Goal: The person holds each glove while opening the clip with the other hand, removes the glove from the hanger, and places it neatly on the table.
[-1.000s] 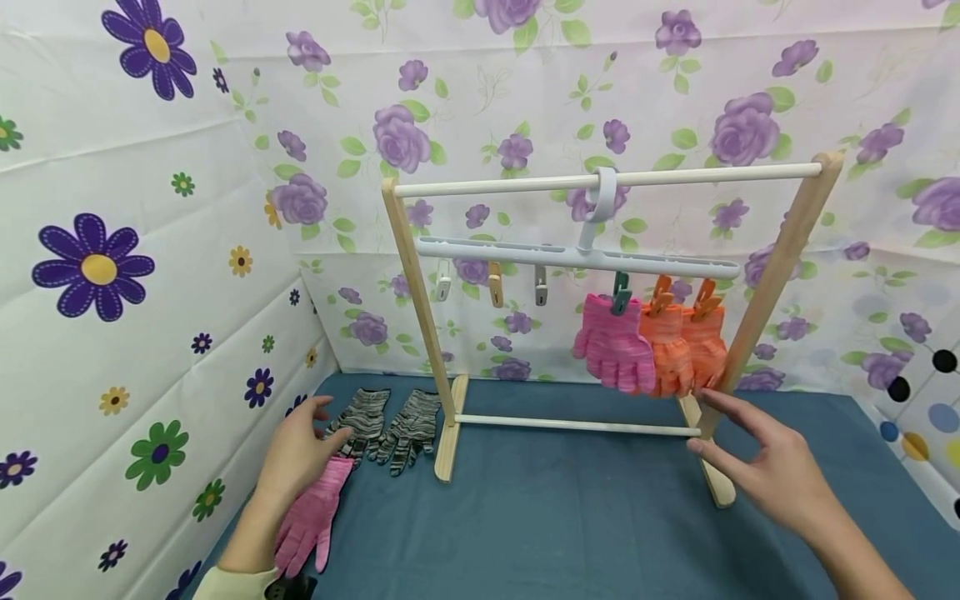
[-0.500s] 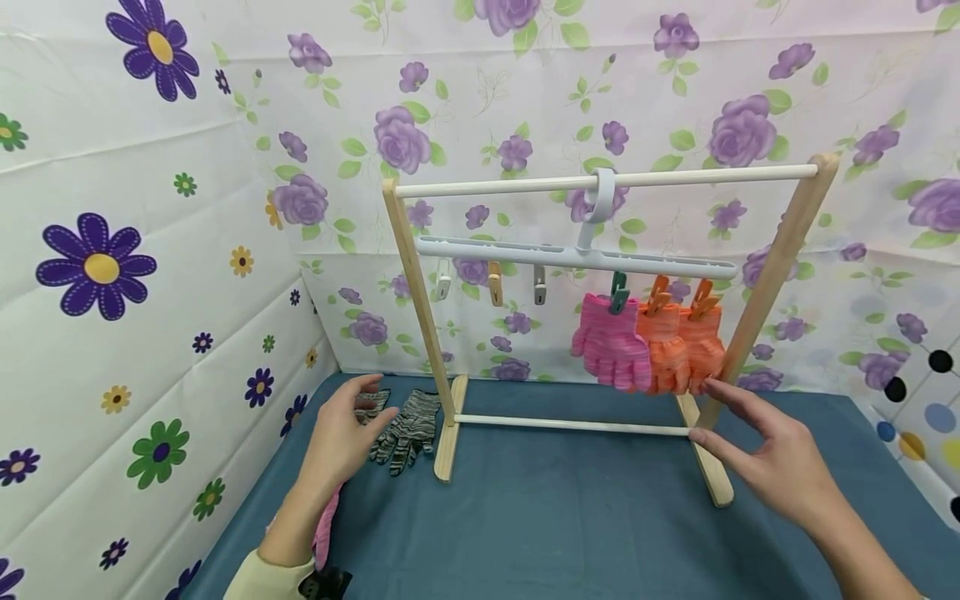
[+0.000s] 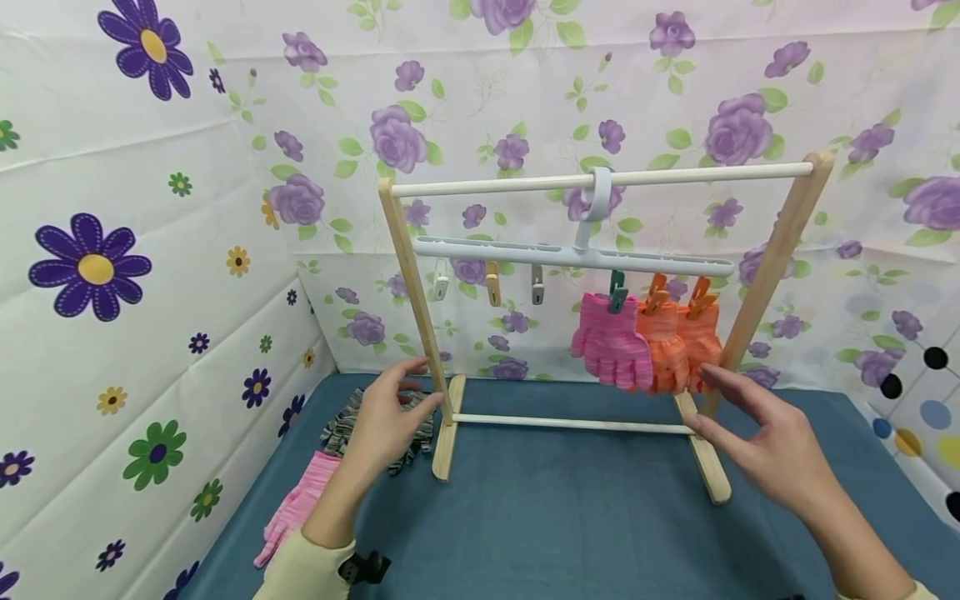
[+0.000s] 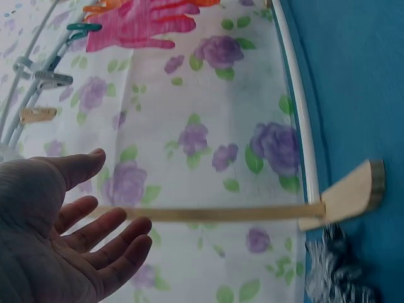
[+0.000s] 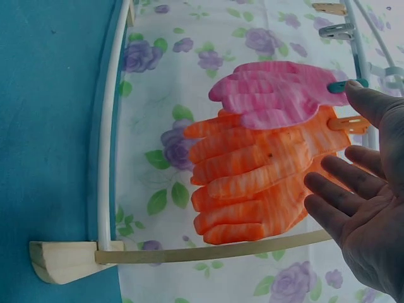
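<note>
The left hand (image 3: 386,425) was held relaxed, thumb well apart from loosely bent fingers, near the left upright of a pale wooden rack (image 3: 413,287) with white rods. The right hand (image 3: 768,442) was spread wide by the right upright, its fingertips overlapping the lower end of an orange knitted glove in the head view. Neither hand gripped anything; whether any fingertip touched wood or fabric could not be told.

From the upper rod hung a pale grey plastic hanger (image 3: 510,252). Towards its right end, a dark green clip (image 3: 617,293) held a pink knitted glove (image 3: 611,342), and two orange clips (image 3: 656,293) held two orange knitted gloves (image 3: 665,354). White (image 3: 441,282), tan (image 3: 492,285) and grey (image 3: 537,285) clips hung bare on the left. A second pink glove (image 3: 300,500) and black-and-white striped gloves (image 3: 345,421) lay on the blue cloth (image 3: 562,508).

With the gloves bunched on one side, the hanger sloped slightly that way; a knock could probably set it swinging or sliding along its rod. Fingers snagging the orange fabric might drag a glove from its clip, and an uneven push on the uprights could skew the rack or nudge its left foot into the striped gloves.
</note>
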{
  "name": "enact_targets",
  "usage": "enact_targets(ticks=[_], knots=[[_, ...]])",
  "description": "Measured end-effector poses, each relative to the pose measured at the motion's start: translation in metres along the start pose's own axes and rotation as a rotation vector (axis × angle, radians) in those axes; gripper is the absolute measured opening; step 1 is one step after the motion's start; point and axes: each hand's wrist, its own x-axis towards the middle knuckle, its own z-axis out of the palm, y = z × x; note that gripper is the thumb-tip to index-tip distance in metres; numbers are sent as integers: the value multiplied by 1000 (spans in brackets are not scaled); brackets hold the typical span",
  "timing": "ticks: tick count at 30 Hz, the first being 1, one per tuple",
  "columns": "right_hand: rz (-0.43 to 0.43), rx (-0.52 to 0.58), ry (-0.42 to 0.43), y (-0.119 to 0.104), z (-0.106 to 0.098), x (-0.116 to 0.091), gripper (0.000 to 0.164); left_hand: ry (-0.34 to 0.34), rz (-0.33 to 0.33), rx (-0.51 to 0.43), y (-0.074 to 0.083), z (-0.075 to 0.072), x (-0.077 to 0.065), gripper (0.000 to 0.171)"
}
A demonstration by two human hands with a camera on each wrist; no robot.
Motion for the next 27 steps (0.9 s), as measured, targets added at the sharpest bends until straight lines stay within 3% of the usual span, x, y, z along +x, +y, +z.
enact_targets(ticks=[27], knots=[[-40,92,14,-29,2,34,70,-129,142,-257,50,71,38,55]])
